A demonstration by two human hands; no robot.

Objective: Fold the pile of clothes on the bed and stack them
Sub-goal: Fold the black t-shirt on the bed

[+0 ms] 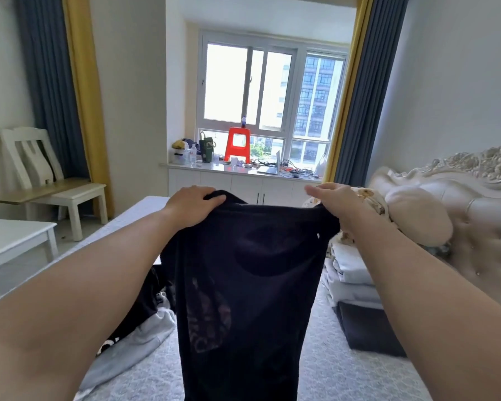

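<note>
- Both hands are raised in front of the camera, arms stretched forward, holding up a dark garment (240,285) by its top edge.
- Left hand (191,205) is closed over the garment's upper left corner, fingers curled over the cloth, thumb side toward the middle.
- Right hand (334,199) pinches the upper right corner, fingers bent and gathered around a fold of fabric.
- Stretched between the two hands, the garment hangs straight down over the bed (324,371); its lower end runs out of view at the bottom, and a faint reddish print shows on its lower left part.
- On the bed to the left, behind the left forearm, lies a loose heap of clothes (145,328), pale grey cloth mixed with black pieces.
- To the right of the hanging garment sits a stack of folded light items (350,273), and just in front of it, nearer the camera, a flat folded dark piece (365,328).
- An ornate cream headboard (475,198) stands at the right edge of the bed.
- Beyond the bed, a window ledge carries a red stool (237,144), bottles, a laptop and cables.
- A white chair (41,172) stands by the left wall, next to grey and yellow curtains.
</note>
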